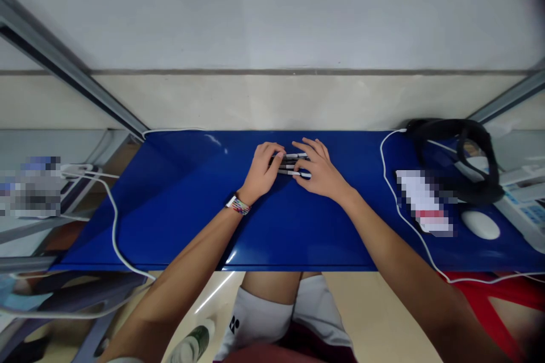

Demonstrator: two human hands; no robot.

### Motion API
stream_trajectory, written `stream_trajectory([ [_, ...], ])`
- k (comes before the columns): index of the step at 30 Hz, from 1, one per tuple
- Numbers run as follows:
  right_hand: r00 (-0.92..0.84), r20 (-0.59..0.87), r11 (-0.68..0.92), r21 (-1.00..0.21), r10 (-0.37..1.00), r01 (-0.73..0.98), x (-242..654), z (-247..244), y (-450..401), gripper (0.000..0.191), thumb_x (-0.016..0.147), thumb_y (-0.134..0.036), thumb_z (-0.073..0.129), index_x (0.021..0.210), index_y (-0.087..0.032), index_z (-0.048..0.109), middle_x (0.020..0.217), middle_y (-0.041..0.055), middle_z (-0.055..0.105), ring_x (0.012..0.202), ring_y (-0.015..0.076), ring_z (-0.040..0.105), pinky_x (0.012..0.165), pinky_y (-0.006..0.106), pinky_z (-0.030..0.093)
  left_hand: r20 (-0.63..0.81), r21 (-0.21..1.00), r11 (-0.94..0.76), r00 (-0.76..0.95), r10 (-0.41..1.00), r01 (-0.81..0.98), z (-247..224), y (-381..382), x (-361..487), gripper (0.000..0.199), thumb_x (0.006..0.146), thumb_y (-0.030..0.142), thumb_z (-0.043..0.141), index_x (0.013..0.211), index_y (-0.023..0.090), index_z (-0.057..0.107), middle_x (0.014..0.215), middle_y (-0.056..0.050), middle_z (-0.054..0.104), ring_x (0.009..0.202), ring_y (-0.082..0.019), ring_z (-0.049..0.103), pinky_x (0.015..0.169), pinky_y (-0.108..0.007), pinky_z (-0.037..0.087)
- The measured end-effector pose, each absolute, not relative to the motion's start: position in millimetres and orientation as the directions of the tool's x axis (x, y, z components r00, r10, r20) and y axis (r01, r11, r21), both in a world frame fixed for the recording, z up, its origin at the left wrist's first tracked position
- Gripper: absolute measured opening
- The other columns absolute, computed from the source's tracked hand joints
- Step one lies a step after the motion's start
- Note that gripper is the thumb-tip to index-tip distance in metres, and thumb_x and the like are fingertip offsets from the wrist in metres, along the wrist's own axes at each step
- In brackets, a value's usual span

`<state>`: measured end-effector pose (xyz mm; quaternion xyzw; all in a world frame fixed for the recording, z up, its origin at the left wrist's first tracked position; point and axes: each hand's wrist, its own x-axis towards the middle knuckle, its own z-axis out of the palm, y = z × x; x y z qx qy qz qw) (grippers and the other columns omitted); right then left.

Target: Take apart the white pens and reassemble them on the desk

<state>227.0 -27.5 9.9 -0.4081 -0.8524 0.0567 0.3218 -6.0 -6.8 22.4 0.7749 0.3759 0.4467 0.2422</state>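
At the right end of the blue counter (179, 210) I see a black band (493, 174), with a pale flat item (421, 198) near it, too pixelated for me to identify, and a white rounded object (480, 224) just beside that. A white cable (397, 207) winds past them. Over on my left, a second cable (114, 227) loops down across the surface. Lower down I make out a bottle (193, 346) and a red frame (477, 306).
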Motion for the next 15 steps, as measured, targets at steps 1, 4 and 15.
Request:
stream_trajectory([
  [1, -0.458, 0.503, 0.661, -0.365, 0.733, 0.656, 228, 10, -27, 0.008, 0.09, -0.022, 0.081, 0.095, -0.028, 0.079, 0.17, 0.0049, 0.056, 0.166, 0.0425, 0.038, 0.136, 0.077, 0.023, 0.508, 0.707, -0.601, 0.325, 0.798, 0.373, 22, -7, -7, 0.035, 0.116, 0.05, 0.044, 0.112, 0.027, 0.07, 0.124, -0.01, 0.074, 0.129, -0.03, 0.062, 0.12, -0.051, 0.042],
  [4, -0.444, 0.51, 0.662, -0.411, 0.737, 0.627, 230, 11, -24, 0.005, 0.09, -0.024, 0.08, 0.09, -0.028, 0.077, 0.163, 0.0055, 0.064, 0.162, 0.0409, 0.044, 0.135, 0.075, 0.024, 0.51, 0.698, -0.612, 0.343, 0.789, 0.372, 23, -6, -8, 0.035, 0.115, 0.051, 0.048, 0.113, 0.027, 0.073, 0.123, -0.01, 0.076, 0.132, -0.031, 0.062, 0.121, -0.052, 0.042],
  [15, -0.105, 0.486, 0.452, -0.683, 0.867, 0.573, 233, 26, -23, 0.021, 0.098, -0.049, 0.078, 0.094, -0.029, 0.078, 0.097, 0.0047, 0.081, 0.092, 0.0287, 0.073, 0.103, 0.052, 0.052, 0.522, 0.649, -0.646, 0.383, 0.762, 0.402, 30, -6, -10, 0.031, 0.112, 0.048, 0.058, 0.117, 0.027, 0.081, 0.107, -0.008, 0.082, 0.101, -0.029, 0.068, 0.097, -0.047, 0.052],
])
